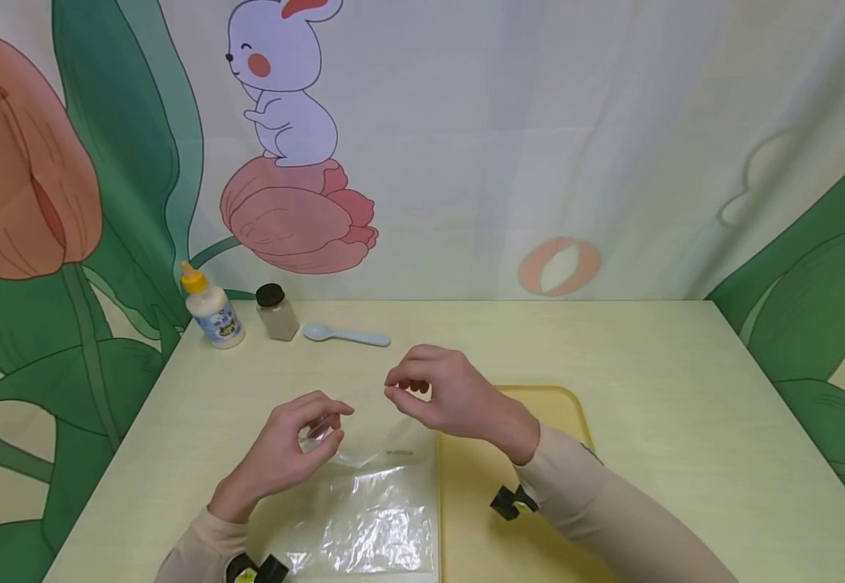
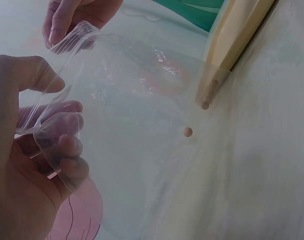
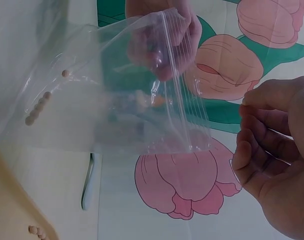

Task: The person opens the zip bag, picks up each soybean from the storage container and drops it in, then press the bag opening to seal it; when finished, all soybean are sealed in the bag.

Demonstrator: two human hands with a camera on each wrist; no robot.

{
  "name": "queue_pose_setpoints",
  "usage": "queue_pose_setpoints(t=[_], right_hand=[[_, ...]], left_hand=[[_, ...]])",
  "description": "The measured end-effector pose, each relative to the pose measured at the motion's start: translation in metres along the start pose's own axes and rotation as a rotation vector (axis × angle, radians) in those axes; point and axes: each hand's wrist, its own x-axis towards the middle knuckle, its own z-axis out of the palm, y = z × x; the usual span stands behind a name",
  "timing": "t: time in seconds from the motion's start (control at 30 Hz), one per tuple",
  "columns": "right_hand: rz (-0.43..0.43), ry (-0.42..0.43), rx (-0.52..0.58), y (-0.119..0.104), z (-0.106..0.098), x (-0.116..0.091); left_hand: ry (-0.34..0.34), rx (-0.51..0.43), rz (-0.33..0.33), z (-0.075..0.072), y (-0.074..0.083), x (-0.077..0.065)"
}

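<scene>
A clear zip bag [image 2: 136, 100] hangs from my left hand [image 1: 287, 449], whose thumb and fingers grip it close to the zip strip at its mouth. Several small tan balls [image 3: 39, 107] show through the film toward the far end; I cannot tell if they lie inside the bag or behind it. My right hand [image 3: 277, 145] is just off the bag's zip edge in the right wrist view, fingers curled and thumb against the index finger. Nothing shows between those fingertips. From the head, that right hand is above the back edge of the yellow tray [image 1: 531, 526].
Along the back left of the pale table stand a bottle with a yellow nozzle [image 1: 216, 314] and a black-capped jar [image 1: 278, 314]. A light blue spoon [image 1: 347, 335] lies to their right. Behind the table hangs a printed curtain [image 1: 429, 121].
</scene>
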Motion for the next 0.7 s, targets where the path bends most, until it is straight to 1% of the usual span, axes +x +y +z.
queue_pose_setpoints(t=[0.13, 0.23, 0.37, 0.53, 0.7], right_hand=[[-0.006, -0.006, 0.001, -0.001, 0.002, 0.002], [-0.004, -0.010, 0.005, -0.001, 0.003, 0.003], [0.000, -0.010, 0.001, -0.001, 0.004, 0.002], [0.005, -0.010, -0.026, 0.001, 0.003, 0.000], [0.019, -0.006, -0.028, 0.003, 0.002, -0.001]], left_hand=[[-0.001, 0.016, -0.012, 0.005, -0.016, -0.004], [-0.003, 0.012, -0.005, 0.007, -0.023, -0.006], [-0.001, -0.003, -0.002, 0.007, -0.027, -0.007], [0.002, -0.009, 0.001, 0.007, -0.026, -0.007], [0.001, -0.009, -0.001, 0.007, -0.026, -0.007]])
